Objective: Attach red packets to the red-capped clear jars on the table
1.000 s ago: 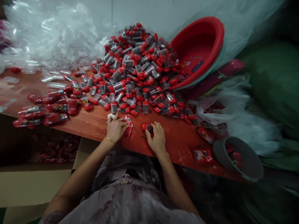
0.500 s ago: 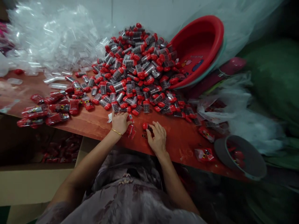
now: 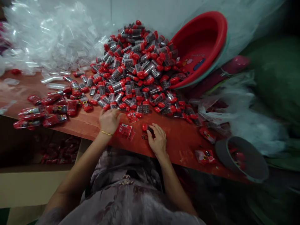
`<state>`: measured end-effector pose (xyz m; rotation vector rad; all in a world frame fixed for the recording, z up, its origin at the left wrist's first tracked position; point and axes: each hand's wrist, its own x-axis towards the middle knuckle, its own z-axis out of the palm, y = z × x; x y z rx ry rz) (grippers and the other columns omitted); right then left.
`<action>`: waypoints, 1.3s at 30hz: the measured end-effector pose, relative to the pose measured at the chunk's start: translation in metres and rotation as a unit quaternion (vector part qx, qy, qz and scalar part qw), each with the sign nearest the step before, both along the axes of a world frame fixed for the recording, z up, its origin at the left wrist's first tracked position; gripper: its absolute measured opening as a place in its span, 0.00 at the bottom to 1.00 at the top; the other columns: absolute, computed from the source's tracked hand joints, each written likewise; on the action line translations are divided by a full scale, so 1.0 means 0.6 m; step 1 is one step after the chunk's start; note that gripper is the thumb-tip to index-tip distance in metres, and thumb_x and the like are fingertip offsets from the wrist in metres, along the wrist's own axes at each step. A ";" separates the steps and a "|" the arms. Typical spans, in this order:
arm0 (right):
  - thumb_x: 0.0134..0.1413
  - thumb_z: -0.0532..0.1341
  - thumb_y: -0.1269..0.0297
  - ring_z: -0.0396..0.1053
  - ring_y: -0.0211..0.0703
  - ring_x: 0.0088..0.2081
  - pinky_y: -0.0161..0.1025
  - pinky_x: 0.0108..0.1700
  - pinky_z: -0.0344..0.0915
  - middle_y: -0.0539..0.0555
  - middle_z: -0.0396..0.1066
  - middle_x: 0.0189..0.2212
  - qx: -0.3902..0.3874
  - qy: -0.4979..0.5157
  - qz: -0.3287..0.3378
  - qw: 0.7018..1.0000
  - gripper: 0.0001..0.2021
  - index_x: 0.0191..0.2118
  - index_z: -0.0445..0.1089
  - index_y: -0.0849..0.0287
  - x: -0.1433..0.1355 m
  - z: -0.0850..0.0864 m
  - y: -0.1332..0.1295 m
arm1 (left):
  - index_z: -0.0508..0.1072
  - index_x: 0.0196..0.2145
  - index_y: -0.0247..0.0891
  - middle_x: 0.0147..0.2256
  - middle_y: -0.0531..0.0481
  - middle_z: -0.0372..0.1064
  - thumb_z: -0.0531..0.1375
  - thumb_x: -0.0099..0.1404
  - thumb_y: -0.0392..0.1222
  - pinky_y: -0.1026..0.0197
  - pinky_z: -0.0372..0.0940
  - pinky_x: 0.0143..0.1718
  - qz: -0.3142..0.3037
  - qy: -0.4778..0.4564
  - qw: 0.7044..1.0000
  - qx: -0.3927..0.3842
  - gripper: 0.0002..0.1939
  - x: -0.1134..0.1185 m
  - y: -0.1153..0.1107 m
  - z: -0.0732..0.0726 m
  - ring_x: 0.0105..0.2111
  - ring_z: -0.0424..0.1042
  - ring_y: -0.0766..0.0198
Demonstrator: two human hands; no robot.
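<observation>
My right hand rests low over the table, its thumb and fingers closed around a small clear tube with a red cap and dark contents. A thin dark ring-shaped thing lies just below that cap. To the left, my left hand, with a gold bangle at the wrist, hovers at the pile's front edge. Its thumb stands apart from the fingers, which partly curl out of sight; nothing shows in them. Beside it lie flat red printed packets, and another red packet is farther up.
A large heap of red-capped tubes leans toward a tilted red basin. Clear plastic pieces pile up at back left. Filled red packs lie at left, above an open carton. A grey bowl stands at right.
My left hand has shifted left, uncovering the flat red packets. My right hand stays nearly still with the tube.
</observation>
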<state>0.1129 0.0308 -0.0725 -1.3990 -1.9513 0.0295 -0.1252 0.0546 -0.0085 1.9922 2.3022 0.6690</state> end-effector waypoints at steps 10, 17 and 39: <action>0.59 0.55 0.61 0.68 0.49 0.50 0.48 0.51 0.63 0.60 0.73 0.47 -0.004 0.009 0.002 1.000 0.13 0.45 0.70 0.59 -0.001 0.001 0.003 | 0.77 0.32 0.39 0.36 0.40 0.77 0.52 0.64 0.42 0.40 0.44 0.57 0.007 0.069 0.997 -0.044 0.14 -0.060 -0.016 0.007 0.48 0.69 0.45; 0.59 0.55 0.61 0.68 0.49 0.50 0.48 0.51 0.62 0.60 0.73 0.47 -0.010 0.005 0.011 1.000 0.13 0.45 0.70 0.59 0.001 0.003 0.003 | 0.76 0.38 0.38 0.38 0.41 0.75 0.55 0.63 0.52 0.48 0.54 0.52 -0.153 0.035 0.987 -0.033 0.16 0.049 0.028 0.012 0.40 0.72 0.52; 0.59 0.55 0.61 0.68 0.49 0.49 0.47 0.51 0.61 0.59 0.73 0.46 -0.025 0.034 0.016 0.999 0.12 0.45 0.70 0.58 0.001 0.006 0.003 | 0.78 0.36 0.42 0.59 0.44 0.61 0.55 0.64 0.47 0.39 0.42 0.61 -0.162 0.039 0.984 -0.057 0.13 0.060 0.056 -0.037 0.59 0.58 0.50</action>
